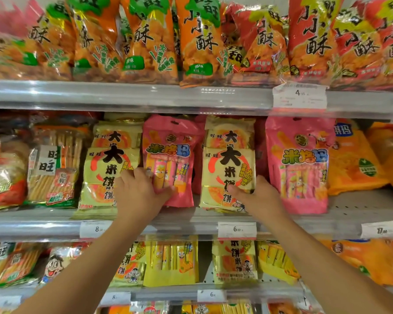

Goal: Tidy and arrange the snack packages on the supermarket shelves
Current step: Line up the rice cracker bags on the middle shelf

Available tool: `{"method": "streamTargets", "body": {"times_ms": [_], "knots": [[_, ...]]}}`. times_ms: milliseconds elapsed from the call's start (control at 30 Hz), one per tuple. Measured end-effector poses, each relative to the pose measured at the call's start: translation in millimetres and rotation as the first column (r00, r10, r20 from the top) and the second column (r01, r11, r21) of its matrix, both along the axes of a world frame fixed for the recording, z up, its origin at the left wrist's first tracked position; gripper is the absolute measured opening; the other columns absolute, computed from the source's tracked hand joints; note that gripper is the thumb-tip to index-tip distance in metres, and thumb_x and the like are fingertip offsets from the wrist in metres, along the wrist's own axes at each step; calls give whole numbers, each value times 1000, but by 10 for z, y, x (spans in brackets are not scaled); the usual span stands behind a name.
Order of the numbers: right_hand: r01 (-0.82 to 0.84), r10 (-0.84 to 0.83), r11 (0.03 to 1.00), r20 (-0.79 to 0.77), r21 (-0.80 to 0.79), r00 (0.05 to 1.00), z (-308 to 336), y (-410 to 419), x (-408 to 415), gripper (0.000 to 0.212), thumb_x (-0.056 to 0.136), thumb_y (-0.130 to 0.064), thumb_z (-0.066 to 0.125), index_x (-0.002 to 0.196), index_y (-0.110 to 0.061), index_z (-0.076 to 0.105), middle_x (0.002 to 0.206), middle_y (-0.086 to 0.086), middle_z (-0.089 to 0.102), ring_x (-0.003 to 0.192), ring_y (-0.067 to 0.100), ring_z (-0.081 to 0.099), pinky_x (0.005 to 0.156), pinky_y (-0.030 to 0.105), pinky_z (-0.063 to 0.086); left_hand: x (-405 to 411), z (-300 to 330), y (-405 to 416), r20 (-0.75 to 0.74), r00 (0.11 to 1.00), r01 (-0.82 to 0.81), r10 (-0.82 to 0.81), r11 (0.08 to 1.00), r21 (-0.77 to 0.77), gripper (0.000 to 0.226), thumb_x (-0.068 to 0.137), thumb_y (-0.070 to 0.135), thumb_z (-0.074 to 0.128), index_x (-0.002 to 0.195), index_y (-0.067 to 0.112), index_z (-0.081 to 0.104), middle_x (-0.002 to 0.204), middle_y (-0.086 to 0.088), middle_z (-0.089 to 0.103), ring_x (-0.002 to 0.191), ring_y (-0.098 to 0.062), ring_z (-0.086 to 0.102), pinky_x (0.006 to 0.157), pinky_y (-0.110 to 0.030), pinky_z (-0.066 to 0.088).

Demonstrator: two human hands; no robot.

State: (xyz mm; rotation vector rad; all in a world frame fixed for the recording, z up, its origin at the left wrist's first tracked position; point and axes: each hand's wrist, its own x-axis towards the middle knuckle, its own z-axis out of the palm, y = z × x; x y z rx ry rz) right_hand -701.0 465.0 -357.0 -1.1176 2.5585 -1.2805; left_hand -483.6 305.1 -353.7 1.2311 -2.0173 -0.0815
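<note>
Pink snack packet (168,159) and yellow packet (227,175), each hand-held on middle shelf (191,219).

Top-shelf orange snack bags (150,39) are being cut off at the upper edge; those at far left are being smeared by blur. The lower part of the pink packet (168,155) is being covered by the left hand (138,191). One corner of the yellow rice-cracker pack (228,177) is being masked by the right hand (256,196). Small print on the price tag (299,96) is too blurred to be read.

The single head camera faced the shelves (127,96) squarely, close up. It looked slightly downward over both forearms.
</note>
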Motion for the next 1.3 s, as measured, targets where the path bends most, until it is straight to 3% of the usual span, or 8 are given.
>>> {"method": "streamTargets", "body": {"times_ms": [167, 267, 367, 500, 733, 1067, 1200, 1300], "knots": [[-2, -3, 999, -92, -53, 996, -2, 28, 21, 45, 74, -64, 70, 78, -25, 45, 66, -15, 53, 55, -1, 49, 45, 14, 36, -20, 21, 92, -130, 989, 72, -65, 996, 48, 71, 65, 57, 80, 106, 9, 49, 95, -4, 57, 91, -29, 54, 80, -43, 45], [-12, -4, 990, -111, -140, 994, 10, 70, 48, 50, 71, -67, 69, 70, -26, 40, 55, -15, 43, 42, -2, 41, 37, 14, 28, -1, 82, 141, -311, 934, 213, -177, 973, 87, 58, 70, 44, 82, 106, 19, 44, 90, 2, 59, 73, -15, 57, 57, -29, 42], [-57, 41, 975, -77, -216, 996, 15, 84, 60, 53, 66, -72, 68, 73, -24, 46, 55, -11, 55, 45, 4, 49, 40, 16, 29, 87, 162, 200, -438, 878, 264, -194, 959, 104, 55, 71, 42, 83, 103, 27, 41, 87, 6, 59, 70, -9, 60, 53, -24, 40], [-135, 128, 953, -43, -271, 991, -2, 45, 86, 32, 71, -56, 75, 79, -35, 52, 73, -43, 58, 68, -23, 53, 46, 6, 36, 435, 182, 234, -523, 840, 232, -143, 966, 110, 63, 66, 48, 82, 109, 28, 41, 93, 5, 60, 80, -12, 62, 64, -27, 48], [-220, 242, 927, 38, -303, 969, -39, -234, 370, 40, 73, -49, 77, 106, -30, 64, 94, -19, 71, 90, 3, 66, 80, 35, 53, 1182, 102, 46, -565, 819, 204, -99, 971, 125, 67, 64, 48, 80, 113, 21, 43, 96, 0, 59, 87, -15, 62, 76, -38, 53], [-114, 126, 958, 32, -262, 991, -60, -778, 1024, 27, 76, -43, 77, 96, -35, 61, 84, -27, 66, 75, -20, 57, 59, 5, 39, 1910, 2, -893, -607, 772, 340, -192, 930, 139, 75, 61, 54, 84, 117, 23, 44, 96, -5, 64, 84, -22, 66, 75, -42, 54], [-51, 66, 969, 55, -240, 996, -46, -912, 1209, 30, 78, -42, 76, 102, -30, 62, 94, -19, 69, 88, -1, 62, 76, 26, 48, 2028, -13, -1077, -562, 790, 377, -245, 917, 131, 77, 58, 60, 82, 116, 28, 43, 92, 2, 63, 81, -15, 64, 65, -33, 51], [-26, 50, 972, 95, -233, 994, 2, -943, 1276, 25, 79, -38, 77, 97, -33, 61, 94, -18, 69, 92, 7, 65, 77, 26, 48, 2054, -19, -1131, -576, 768, 435, -281, 889, 146, 74, 56, 62, 81, 112, 35, 41, 92, 3, 62, 82, -17, 64, 68, -39, 54]]}}
